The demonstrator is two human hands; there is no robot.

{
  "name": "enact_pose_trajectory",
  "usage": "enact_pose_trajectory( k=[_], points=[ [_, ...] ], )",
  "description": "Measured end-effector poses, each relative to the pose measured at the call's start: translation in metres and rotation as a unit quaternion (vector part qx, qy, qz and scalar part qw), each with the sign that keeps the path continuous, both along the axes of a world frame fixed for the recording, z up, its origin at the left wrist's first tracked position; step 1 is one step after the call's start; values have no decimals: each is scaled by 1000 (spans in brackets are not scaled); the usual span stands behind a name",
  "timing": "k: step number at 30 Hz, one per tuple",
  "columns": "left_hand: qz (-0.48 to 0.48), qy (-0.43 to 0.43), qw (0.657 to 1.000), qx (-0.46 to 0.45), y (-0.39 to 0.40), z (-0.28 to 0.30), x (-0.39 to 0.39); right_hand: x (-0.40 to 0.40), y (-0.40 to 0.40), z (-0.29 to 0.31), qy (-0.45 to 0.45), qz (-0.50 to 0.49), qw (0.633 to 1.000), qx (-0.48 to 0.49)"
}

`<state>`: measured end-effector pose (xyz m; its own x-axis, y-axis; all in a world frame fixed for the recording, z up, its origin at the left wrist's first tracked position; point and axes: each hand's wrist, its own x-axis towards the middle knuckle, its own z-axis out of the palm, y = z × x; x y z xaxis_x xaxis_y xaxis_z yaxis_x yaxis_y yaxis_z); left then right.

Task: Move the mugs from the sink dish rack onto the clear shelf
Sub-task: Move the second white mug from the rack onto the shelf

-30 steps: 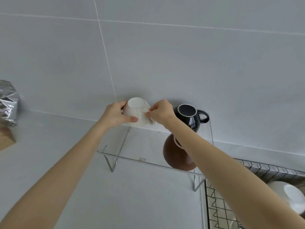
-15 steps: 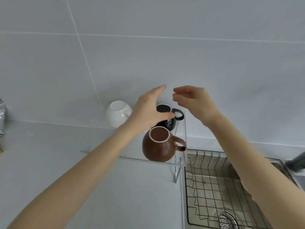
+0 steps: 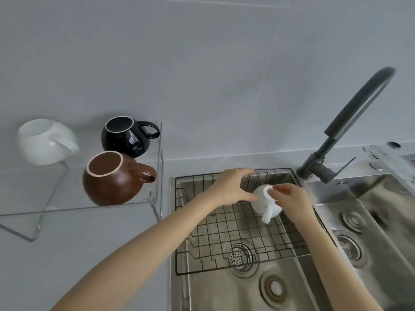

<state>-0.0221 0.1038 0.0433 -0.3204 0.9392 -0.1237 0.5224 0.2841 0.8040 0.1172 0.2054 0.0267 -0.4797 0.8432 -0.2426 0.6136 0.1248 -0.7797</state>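
Note:
A white mug (image 3: 265,207) sits upside down at the back of the black wire dish rack (image 3: 224,232) in the sink. My left hand (image 3: 231,189) cups its left side, thumb against the wall. My right hand (image 3: 289,198) holds its upturned base from the right, and the handle points toward me. On the clear shelf (image 3: 125,204) to the left stand three upside-down mugs: a white one (image 3: 45,142) at the far left, a black one (image 3: 125,138) at the back right and a brown one (image 3: 110,180) in front.
A dark curved faucet (image 3: 350,113) rises at the back right of the sink. A second steel basin (image 3: 370,221) lies to the right. A drain strainer (image 3: 240,258) shows under the rack. Grey counter runs beneath the shelf.
Both hands left the white mug on the shelf, swung right and down into the sink, and now close around another white mug in the rack. My view followed to the right.

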Motion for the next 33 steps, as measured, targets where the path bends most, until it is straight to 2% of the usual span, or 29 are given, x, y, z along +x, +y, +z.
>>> enact_pose_trajectory(
  k=[9,17,25,33],
  points=[
    [-48,36,993,-103,69,-86,-1,11,6,-81,-34,-124,991,-48],
    [-43,-8,994,-99,100,-120,0,8,13,-113,-15,-144,989,-36],
    [-8,-34,997,-73,99,-126,4,8,9,-108,15,-136,990,-19],
    [56,-26,998,16,73,-82,-1,10,7,-65,42,-75,996,19]
  ],
)
